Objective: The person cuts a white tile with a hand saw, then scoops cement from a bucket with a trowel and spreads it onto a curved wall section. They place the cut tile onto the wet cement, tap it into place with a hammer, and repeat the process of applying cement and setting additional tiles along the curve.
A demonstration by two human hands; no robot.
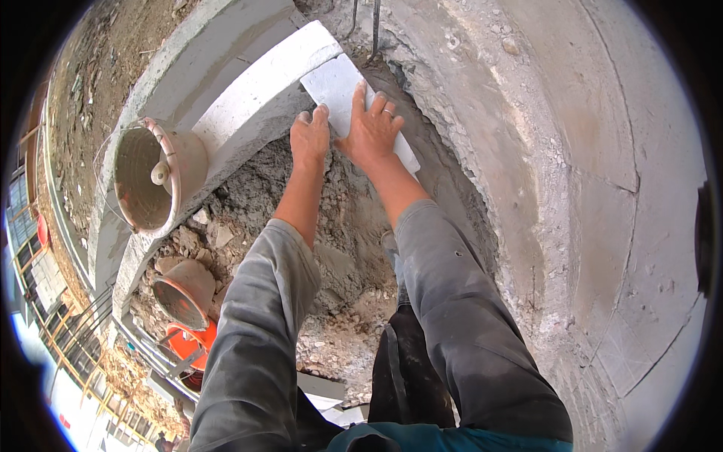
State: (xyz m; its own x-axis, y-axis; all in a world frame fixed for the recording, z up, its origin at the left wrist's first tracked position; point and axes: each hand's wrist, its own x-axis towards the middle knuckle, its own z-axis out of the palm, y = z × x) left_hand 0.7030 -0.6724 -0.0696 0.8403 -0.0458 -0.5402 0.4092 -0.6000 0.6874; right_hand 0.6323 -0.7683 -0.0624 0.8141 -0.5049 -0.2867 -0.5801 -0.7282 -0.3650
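Note:
A flat white slab (330,81), rectangular and smooth on top, lies at the end of a curved white kerb-like wall (260,79), its far end meeting the wall's end. My left hand (309,139) is closed at the slab's left edge, thumb up; the curled fingertips are partly hidden. Across the slab's top my right hand (370,135) rests with fingers stretched and spread, a ring on one finger, the thumb toward the near edge. The slab's underside cannot be seen.
A large mortar-stained bucket (188,162) tilts against the curved wall at left. Below it are a smaller bucket (197,285) and an orange container (181,340). Rubble and wet mortar (260,184) fill the ground between. Rough concrete (587,151) rises at right; metal rods (376,26) stand at the far end.

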